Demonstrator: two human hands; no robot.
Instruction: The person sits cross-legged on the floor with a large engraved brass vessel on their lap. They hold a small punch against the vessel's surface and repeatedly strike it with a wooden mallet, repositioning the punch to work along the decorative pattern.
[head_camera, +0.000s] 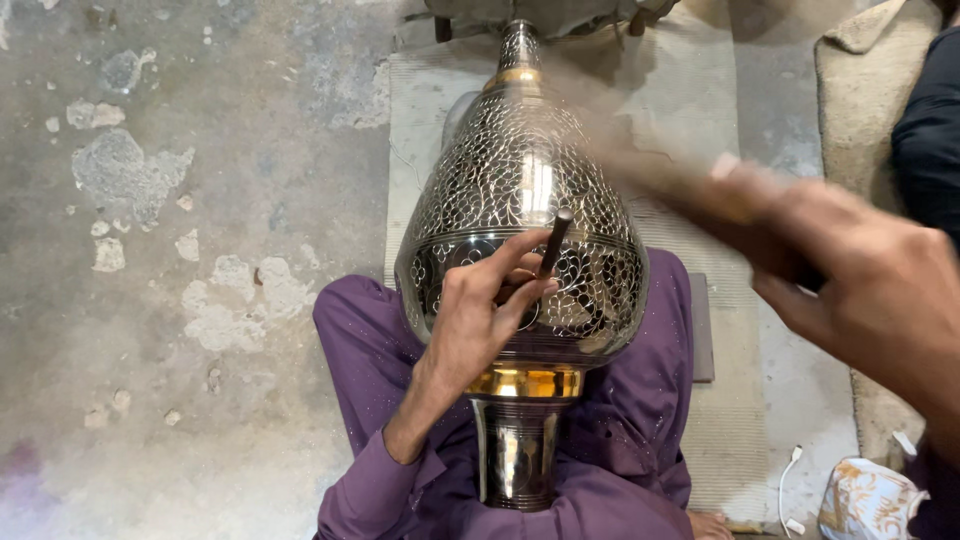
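The engraved metal vase (520, 210) lies across our purple-clad lap (620, 440), neck pointing away over a woven mat (700, 150). Our left hand (480, 310) has its grip closed on a thin dark punch (553, 243) set against the vase's belly. Our right hand (880, 290) is raised and blurred, its grip around a hammer handle (680, 190), on the concrete floor (180, 250) side opposite.

The one camera sits on the person's head and looks straight down, close over the lap (620, 440) and the floor (150, 300).
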